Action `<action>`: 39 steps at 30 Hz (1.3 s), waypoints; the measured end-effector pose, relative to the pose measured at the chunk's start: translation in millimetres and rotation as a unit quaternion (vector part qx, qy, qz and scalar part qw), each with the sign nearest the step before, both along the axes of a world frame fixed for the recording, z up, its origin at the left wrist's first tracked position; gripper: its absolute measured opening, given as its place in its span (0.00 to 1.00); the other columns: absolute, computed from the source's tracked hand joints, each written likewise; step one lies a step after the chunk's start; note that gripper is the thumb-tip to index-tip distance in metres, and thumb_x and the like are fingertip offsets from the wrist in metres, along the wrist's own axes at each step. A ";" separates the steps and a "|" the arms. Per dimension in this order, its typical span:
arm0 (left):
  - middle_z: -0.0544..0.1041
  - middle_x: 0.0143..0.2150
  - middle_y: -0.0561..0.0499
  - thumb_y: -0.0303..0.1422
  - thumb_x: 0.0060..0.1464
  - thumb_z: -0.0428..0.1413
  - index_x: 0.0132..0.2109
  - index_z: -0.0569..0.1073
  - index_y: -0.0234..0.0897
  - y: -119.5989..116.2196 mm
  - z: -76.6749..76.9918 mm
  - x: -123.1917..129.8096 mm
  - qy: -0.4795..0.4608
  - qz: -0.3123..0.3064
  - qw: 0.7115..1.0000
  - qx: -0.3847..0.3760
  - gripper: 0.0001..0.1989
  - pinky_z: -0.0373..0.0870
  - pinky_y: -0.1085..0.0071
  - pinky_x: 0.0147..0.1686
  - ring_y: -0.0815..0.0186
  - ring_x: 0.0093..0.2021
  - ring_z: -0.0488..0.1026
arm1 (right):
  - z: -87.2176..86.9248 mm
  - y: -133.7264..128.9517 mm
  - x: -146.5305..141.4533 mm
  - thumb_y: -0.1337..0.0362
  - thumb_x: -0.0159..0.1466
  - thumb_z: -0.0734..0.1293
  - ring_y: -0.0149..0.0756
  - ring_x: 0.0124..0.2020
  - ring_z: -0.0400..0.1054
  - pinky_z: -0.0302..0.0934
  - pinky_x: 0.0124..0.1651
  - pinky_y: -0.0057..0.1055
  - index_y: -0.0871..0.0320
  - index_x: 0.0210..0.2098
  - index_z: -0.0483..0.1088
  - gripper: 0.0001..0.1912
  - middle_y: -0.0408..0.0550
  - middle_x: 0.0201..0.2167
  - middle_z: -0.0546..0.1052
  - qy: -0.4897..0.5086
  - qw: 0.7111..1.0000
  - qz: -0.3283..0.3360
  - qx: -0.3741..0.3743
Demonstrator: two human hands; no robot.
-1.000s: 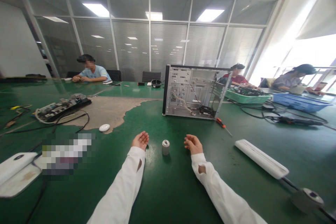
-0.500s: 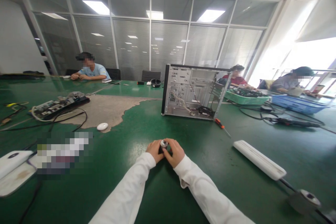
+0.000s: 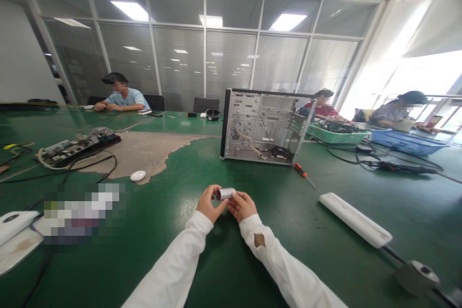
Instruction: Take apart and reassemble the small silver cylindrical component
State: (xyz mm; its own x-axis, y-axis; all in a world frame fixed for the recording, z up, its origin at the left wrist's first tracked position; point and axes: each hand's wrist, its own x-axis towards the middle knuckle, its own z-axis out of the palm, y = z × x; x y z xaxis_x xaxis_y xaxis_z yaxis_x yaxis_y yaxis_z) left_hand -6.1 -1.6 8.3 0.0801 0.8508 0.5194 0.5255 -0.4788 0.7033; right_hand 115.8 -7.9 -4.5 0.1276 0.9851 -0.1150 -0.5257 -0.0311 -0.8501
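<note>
Between my hands is a small silver metal cylinder (image 3: 226, 193), tipped onto its side so that its left end shows dark reddish. My left hand (image 3: 208, 206) curls around that left end, fingers behind it and thumb in front. At the other end, the fingers of my right hand (image 3: 243, 207) are closed on the cylinder. Both hands are low over the green tabletop (image 3: 173, 260). What the cylinder is exactly, I cannot make out.
Beyond my hands stands an open computer case (image 3: 267, 127), with an orange-handled screwdriver (image 3: 300, 170) beside it. A white power strip (image 3: 355, 219) lies to the right. Left are a circuit board assembly (image 3: 77, 148) and a white round lid (image 3: 137, 176). Several people sit across the table.
The cylinder has turned from upright, its end facing up, to lying sideways. My hands have shifted their grip, with the left at one end and the right at the other.
</note>
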 end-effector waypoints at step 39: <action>0.67 0.36 0.48 0.32 0.41 0.55 0.39 0.68 0.37 -13.0 21.9 0.9 0.047 -0.028 0.992 0.114 0.14 0.63 0.65 0.39 0.63 0.39 0.64 | 26.8 -27.5 -2.7 0.50 0.54 0.60 0.32 0.26 0.67 0.62 0.31 0.30 0.63 0.29 0.63 0.19 0.46 0.20 0.69 0.164 0.930 0.264 -0.195</action>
